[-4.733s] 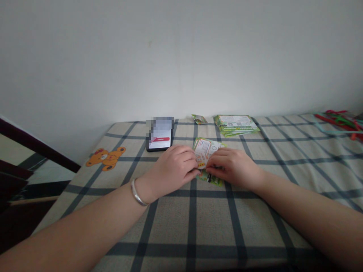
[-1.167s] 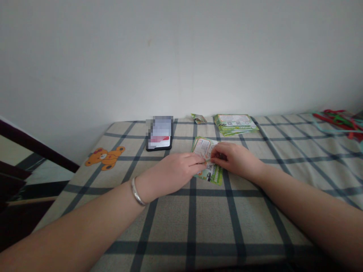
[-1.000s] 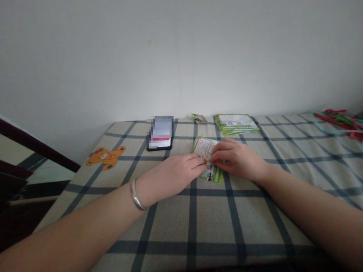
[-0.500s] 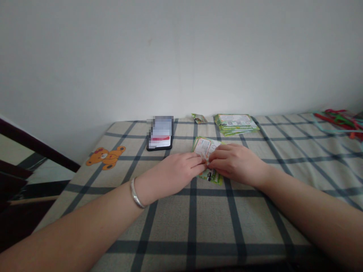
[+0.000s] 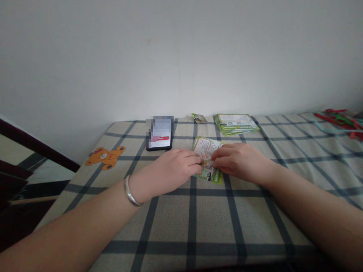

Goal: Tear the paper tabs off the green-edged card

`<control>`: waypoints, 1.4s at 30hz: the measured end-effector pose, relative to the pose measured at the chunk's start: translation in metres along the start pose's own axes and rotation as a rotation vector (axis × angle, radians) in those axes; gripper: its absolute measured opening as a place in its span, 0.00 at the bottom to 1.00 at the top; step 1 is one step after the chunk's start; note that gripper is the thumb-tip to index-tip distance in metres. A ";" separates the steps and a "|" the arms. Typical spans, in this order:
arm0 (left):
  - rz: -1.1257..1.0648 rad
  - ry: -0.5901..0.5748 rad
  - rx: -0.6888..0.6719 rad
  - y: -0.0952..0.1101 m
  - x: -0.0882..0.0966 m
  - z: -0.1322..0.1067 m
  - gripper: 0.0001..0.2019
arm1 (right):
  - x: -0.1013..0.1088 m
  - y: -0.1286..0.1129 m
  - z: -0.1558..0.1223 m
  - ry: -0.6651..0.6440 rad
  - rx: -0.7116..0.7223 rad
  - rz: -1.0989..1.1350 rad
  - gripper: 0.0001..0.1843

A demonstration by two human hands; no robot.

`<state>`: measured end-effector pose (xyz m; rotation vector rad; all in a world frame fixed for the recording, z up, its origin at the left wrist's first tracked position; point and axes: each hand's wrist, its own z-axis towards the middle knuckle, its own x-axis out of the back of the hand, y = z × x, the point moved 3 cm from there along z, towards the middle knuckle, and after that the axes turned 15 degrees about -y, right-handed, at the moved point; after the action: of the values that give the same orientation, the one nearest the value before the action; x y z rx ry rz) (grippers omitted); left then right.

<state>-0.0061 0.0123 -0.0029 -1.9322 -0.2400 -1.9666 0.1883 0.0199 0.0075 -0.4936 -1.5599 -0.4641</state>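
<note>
Left hand: fingers bent and close together, tips over the left side of the near printed pieces; whether they grip cannot be told.
Right hand: fingers curled inward at the right side of the same pieces, just short of the left fingertips (a grip, again, cannot be confirmed).
Near printed pieces: green and white, overlapping, lying on the worktop between the hands.
Printed stack: beyond the right hand, near the wall.
Small crumpled piece: left of the stack, apart from it.
Phone: screen up, beyond the left hand.
Bracelet: silver-coloured, around the left wrist.
</note>
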 end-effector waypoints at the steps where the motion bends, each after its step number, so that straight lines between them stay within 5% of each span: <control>1: 0.003 0.003 0.000 0.000 0.001 0.000 0.09 | 0.000 0.001 -0.001 -0.020 0.010 -0.007 0.09; 42: 0.005 -0.165 0.011 -0.011 0.014 -0.014 0.09 | 0.001 0.018 -0.014 -0.077 -0.006 0.065 0.10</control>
<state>-0.0229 0.0150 0.0115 -2.0874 -0.2887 -1.8001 0.2102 0.0262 0.0090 -0.5712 -1.6110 -0.4044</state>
